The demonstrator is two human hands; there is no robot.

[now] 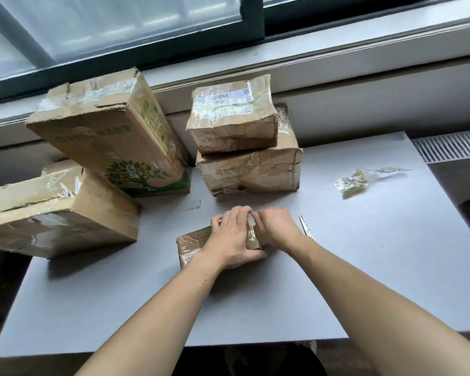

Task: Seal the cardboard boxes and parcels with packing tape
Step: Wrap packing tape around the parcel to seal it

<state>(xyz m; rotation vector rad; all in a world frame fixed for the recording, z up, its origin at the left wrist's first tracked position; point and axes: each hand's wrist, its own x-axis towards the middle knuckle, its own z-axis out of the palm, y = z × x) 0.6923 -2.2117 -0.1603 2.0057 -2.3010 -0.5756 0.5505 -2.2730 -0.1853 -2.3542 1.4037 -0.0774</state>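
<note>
A small brown cardboard parcel [192, 246] wrapped in clear tape lies on the white table [364, 267] in front of me. My left hand [234, 240] grips the parcel from above, thumb on its near side. My right hand [276, 226] rests on the parcel's right end, fingertips meeting those of the left hand at a clear strip of tape [251, 221]. Most of the parcel is hidden under both hands.
Scissors [305, 226] lie just right of my right hand. A crumpled wad of used tape [356, 181] sits at the right. Two stacked taped boxes [244, 147] stand behind, a box with a green tree print [114, 134] leans over another box [57, 213] at the left.
</note>
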